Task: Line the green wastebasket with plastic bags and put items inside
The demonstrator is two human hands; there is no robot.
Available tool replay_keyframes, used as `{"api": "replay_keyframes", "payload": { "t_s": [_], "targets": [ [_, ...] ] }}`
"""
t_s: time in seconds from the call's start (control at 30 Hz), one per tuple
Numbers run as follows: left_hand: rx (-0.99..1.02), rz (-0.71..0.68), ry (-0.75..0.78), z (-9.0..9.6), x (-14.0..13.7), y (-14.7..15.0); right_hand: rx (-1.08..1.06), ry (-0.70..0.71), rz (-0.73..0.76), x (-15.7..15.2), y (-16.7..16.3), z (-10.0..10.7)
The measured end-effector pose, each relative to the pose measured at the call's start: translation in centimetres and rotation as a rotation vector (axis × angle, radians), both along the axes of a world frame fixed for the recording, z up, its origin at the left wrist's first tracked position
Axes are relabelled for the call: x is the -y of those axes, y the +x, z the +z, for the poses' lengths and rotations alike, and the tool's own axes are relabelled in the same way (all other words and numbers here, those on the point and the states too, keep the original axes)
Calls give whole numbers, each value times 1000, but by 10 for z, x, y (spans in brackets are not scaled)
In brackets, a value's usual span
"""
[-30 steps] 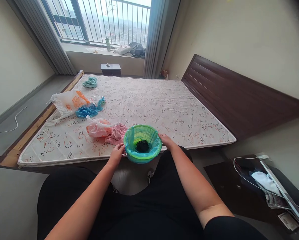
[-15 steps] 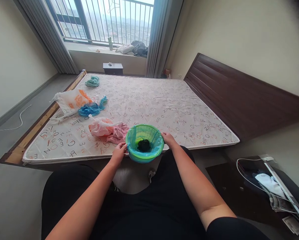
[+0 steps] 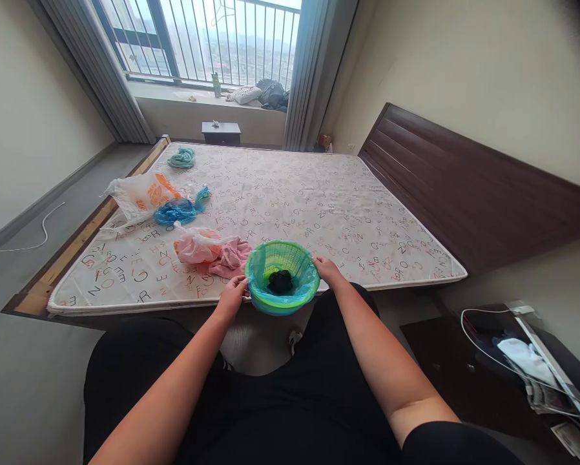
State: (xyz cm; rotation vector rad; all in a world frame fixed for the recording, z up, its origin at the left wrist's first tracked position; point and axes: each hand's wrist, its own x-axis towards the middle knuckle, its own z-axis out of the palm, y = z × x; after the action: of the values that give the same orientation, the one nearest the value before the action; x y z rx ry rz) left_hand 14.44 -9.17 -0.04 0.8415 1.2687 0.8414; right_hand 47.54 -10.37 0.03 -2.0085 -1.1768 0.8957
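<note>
Between my two hands is a green plastic basket (image 3: 297,255), lined with a thin blue-green plastic bag (image 3: 302,292). A dark bundle (image 3: 280,281) lies inside; I cannot make out what it is. My left hand (image 3: 234,294) grips the left rim and the bag's edge. On the opposite side, my right hand (image 3: 326,268) pinches the rim, its fingers partly hidden. Just left of the basket, a pink cloth (image 3: 230,257) and a pinkish plastic bag (image 3: 196,245) rest on the mattress (image 3: 290,194).
Farther left on the bed are a blue plastic bag (image 3: 176,211), a white bag with orange print (image 3: 145,194) and a teal cloth bundle (image 3: 182,157). At right stands a dark cabinet (image 3: 440,361) with a white cloth (image 3: 525,358) and cables. A wooden headboard (image 3: 464,174) borders the bed.
The view has shifted very slightly. Both hands keep the same hold on the basket, and the things on the bed lie as before.
</note>
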Motion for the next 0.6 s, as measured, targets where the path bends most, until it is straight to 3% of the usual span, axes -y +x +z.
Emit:
{"api": "replay_keyframes", "payload": {
  "t_s": [0.6],
  "targets": [
    [-12, -12, 29, -6, -4, -2, -45, -6, -1, 0, 0, -1]
  ]
}}
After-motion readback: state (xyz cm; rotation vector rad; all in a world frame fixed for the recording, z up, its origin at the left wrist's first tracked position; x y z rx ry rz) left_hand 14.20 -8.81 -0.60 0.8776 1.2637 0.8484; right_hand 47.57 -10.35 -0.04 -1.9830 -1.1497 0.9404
